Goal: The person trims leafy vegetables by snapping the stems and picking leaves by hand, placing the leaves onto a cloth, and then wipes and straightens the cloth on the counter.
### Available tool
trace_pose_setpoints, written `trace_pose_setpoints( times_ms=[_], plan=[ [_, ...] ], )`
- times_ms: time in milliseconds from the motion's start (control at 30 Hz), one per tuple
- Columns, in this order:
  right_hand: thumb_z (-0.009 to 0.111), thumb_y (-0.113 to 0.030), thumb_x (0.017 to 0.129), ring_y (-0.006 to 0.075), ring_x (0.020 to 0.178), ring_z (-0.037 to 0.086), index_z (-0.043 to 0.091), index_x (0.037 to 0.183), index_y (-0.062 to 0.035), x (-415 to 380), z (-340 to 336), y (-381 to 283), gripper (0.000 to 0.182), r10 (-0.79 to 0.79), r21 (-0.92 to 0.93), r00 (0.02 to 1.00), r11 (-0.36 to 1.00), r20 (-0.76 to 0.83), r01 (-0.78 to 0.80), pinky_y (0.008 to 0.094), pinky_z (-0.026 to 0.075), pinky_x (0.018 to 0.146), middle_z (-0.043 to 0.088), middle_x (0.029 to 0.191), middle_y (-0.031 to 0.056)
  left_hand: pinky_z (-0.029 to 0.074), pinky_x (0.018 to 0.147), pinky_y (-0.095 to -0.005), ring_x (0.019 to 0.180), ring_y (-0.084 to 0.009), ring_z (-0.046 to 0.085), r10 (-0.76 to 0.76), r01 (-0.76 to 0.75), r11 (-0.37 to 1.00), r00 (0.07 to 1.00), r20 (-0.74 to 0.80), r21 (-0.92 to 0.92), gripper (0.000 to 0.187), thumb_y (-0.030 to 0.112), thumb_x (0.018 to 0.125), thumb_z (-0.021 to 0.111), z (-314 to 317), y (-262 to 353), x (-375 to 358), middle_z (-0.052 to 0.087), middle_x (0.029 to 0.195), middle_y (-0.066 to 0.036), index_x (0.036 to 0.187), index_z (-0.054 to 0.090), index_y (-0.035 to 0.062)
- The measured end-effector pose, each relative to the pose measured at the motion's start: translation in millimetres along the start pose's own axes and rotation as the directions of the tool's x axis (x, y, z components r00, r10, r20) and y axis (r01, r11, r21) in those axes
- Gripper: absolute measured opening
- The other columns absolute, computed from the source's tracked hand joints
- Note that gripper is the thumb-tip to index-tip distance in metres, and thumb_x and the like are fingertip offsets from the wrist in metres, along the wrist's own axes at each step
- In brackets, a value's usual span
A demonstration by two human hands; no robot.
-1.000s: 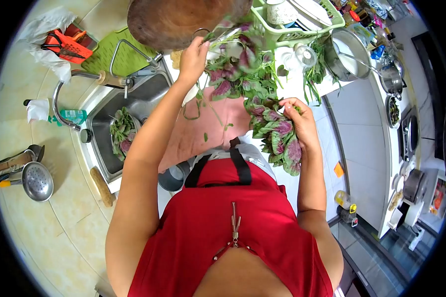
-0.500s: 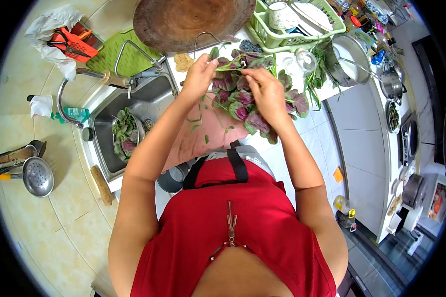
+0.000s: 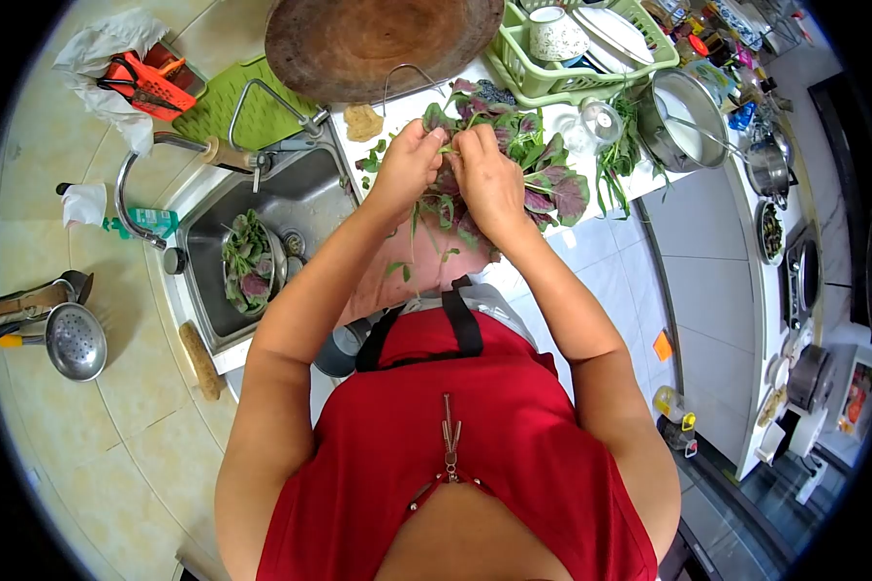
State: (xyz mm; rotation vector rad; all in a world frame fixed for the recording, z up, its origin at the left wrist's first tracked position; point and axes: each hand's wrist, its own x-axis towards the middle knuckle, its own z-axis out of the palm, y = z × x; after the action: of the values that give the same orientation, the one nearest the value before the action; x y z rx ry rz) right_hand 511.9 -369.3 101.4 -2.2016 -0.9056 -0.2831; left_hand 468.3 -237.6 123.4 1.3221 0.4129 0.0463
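Observation:
Purple-and-green leafy vegetables point(image 3: 557, 189) lie in a heap on the white counter, partly behind my hands. My left hand point(image 3: 409, 167) is closed in a pinch on a leafy stem at the heap's left side. Close beside it, my right hand point(image 3: 487, 182) has its fingers pressed together on the greens, near the same stem. Loose leaves hang below my hands over a pink surface point(image 3: 368, 281). More leafy greens point(image 3: 249, 259) sit in a bowl in the steel sink point(image 3: 305, 198).
A round wooden board point(image 3: 383, 44) and a green dish basket point(image 3: 591, 87) stand behind the heap. To the right is a pot point(image 3: 688, 121) with a ladle. The faucet point(image 3: 126, 189) arches at the sink's left. A brown sponge-like piece point(image 3: 363, 122) lies by the sink.
My right hand has moved left, close to my left hand. My left hand has shifted slightly right and down. The leaves under my right hand have moved left and up.

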Motion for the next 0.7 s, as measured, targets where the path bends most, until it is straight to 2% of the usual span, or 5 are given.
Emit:
trace_pose_setpoints(
  times_ms=[200,400,500,600,700],
  plan=[
    [0.062,-0.010,0.085,0.0371,0.071,0.063,0.055,0.099,-0.0075,-4,1,0,0.016,-0.011,-0.032,0.999,0.999,0.041,0.012,0.0446,0.051,0.059,0.061,0.089,0.0123,0.036,0.051,-0.0264,0.056,-0.0076,0.044,0.264,-0.228,0.922,0.962,-0.077,0.313,0.016,0.021,0.099,0.051,-6,-17,13,0.050,0.065,0.002,0.099,0.052,0.0049],
    [0.060,-0.007,0.083,0.0340,0.073,0.064,0.060,0.090,-0.0086,-3,-9,7,0.007,0.004,0.112,0.999,0.994,-0.051,0.002,0.0421,0.051,0.063,0.065,0.085,0.0115,0.038,0.054,-0.0280,0.058,-0.0081,0.044,0.297,-0.250,0.894,0.952,-0.075,0.372,0.019,0.021,0.098,0.052,-8,-12,7,0.051,0.065,0.000,0.104,0.053,0.0033],
    [0.059,-0.007,0.083,0.0336,0.072,0.063,0.061,0.087,-0.0096,-3,-15,24,0.005,0.039,0.259,0.994,0.966,-0.103,-0.011,0.0405,0.049,0.062,0.065,0.082,0.0120,0.028,0.048,-0.0199,0.055,-0.0017,0.034,0.341,-0.321,0.900,0.940,-0.020,0.295,0.014,0.020,0.100,0.051,-16,-3,8,0.041,0.065,0.007,0.106,0.053,0.0067],
    [0.054,-0.003,0.089,0.0230,0.067,0.061,0.063,0.097,-0.0060,0,-33,30,0.013,0.271,0.470,0.962,0.854,-0.033,-0.224,0.0327,0.047,0.063,0.063,0.078,0.0124,0.035,0.054,-0.0260,0.060,-0.0055,0.043,0.289,-0.274,0.827,0.956,0.047,0.491,0.018,0.018,0.098,0.052,-28,8,5,0.052,0.067,0.003,0.107,0.053,0.0029],
    [0.055,0.000,0.089,0.0209,0.069,0.063,0.064,0.101,-0.0036,11,-44,28,0.015,0.160,0.470,0.979,0.879,-0.129,-0.082,0.0298,0.049,0.065,0.065,0.080,0.0120,0.031,0.052,-0.0232,0.059,-0.0032,0.039,0.191,-0.261,0.884,0.959,0.211,0.388,0.016,0.018,0.099,0.052,-24,19,-4,0.048,0.067,0.006,0.108,0.053,0.0047]
  ],
)
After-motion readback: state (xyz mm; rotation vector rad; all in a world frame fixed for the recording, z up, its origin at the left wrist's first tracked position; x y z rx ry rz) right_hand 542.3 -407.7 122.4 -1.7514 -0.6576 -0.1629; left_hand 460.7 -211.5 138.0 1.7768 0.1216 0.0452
